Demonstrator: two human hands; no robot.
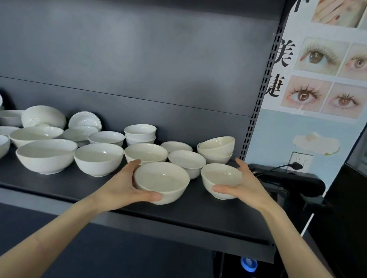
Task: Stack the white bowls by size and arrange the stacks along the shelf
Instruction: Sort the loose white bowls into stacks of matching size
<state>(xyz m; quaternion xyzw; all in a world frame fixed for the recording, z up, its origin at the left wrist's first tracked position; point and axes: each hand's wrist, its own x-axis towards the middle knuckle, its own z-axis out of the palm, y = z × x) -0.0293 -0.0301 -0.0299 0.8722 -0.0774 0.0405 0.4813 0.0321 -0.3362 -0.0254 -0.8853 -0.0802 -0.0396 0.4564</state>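
white glazed bowls are crowding the dark shelf [227,220], most of them loose and unsorted, with only two short stacks standing: one at the back centre [140,134] and one at the right end [216,148]. left hand [129,186] is cupping a mid-sized bowl [161,181] at the shelf front, thumb under the near wall and fingers behind the rim; its grip is wrapping the bowl. right hand [243,186] is holding a slightly smaller bowl [221,180] just beside it, thumb at the base. whether either bowl is resting on the shelf or riding clear, i cannot tell. risks, as judged: slick glaze is offering little purchase, so a one-handed hold may be slipping; the two bowls are sitting close enough to be knocking rims; both are working near the front edge, where a drop would be going over; nesting the larger into the smaller would be leaving a wobbling stack; neighbours behind are near enough for knuckles to be clipping them.
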